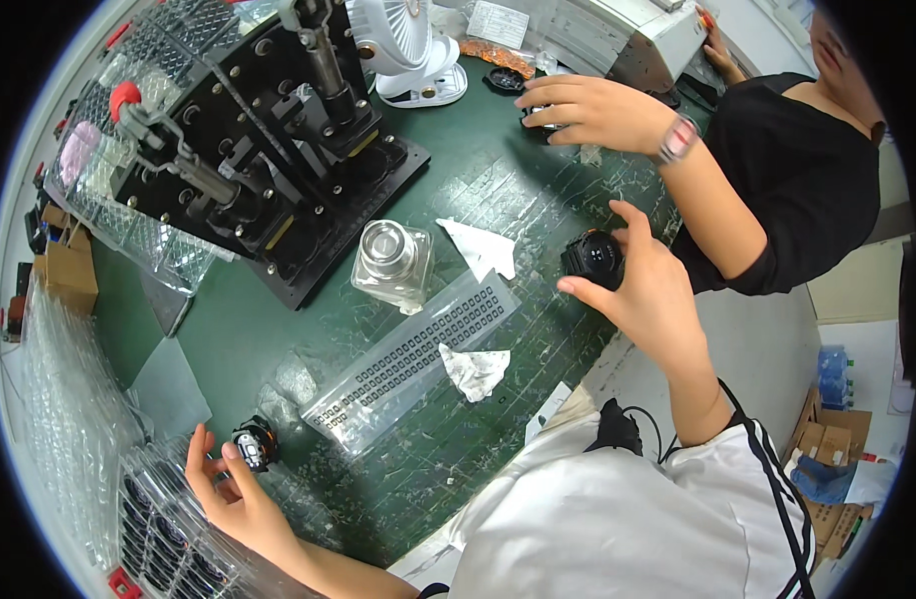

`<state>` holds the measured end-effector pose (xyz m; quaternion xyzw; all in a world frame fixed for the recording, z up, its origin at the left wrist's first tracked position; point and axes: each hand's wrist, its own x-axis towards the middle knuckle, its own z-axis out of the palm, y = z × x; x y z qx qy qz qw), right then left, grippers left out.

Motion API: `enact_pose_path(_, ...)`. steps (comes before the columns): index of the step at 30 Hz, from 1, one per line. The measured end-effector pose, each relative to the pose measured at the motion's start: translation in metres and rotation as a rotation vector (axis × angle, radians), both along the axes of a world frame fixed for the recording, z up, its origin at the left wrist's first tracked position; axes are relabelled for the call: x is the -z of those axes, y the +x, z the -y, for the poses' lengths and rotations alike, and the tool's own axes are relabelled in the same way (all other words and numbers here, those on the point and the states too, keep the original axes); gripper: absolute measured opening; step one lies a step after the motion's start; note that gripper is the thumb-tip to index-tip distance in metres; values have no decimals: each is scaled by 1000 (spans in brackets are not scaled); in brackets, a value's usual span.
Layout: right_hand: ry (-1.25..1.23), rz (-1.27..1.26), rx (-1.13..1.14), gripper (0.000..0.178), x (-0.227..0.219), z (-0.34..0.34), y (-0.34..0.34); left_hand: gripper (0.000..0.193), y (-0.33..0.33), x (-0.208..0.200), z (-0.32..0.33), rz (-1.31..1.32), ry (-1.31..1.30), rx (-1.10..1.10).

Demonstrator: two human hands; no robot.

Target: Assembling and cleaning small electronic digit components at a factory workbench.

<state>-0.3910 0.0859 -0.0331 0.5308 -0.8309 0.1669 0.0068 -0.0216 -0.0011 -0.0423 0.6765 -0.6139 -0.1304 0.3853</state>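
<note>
My right hand (652,299) is around a black digital watch (593,258) at the table's right edge. The thumb is along its near side, the other fingers are at its far and right sides, and the index finger is raised. At the lower left, my left hand (240,504) has its fingers apart. Just right of its thumb is a second watch (255,444), dark with orange touches; whether they touch I cannot tell. Between my hands lie a clear strip of small black frame-shaped pieces (410,361), a crumpled white wipe (475,372) and a folded white wipe (481,248).
A clear bottle with a metal cap (389,255) stands mid-table. Behind it is a black clamp fixture (328,200). A white fan (418,75) stands farther back. At the right, a co-worker's hand (598,112) covers a dark object. Clear plastic trays (173,534) are stacked lower left.
</note>
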Motion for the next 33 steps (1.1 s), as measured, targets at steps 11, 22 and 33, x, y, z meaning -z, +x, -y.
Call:
enact_pose_path(11, 96, -21, 34, 75, 8, 6, 4, 22, -41, 6, -15, -18, -64, 222)
enact_pose_path(22, -339, 1754, -363, 92, -2, 4, 136, 56, -95, 36, -48, -220, -433, 742)
enact_pose_path(33, -365, 2062, -336, 101, 4, 22, 205, 45, -74, 31, -29, -150, -571, 299)
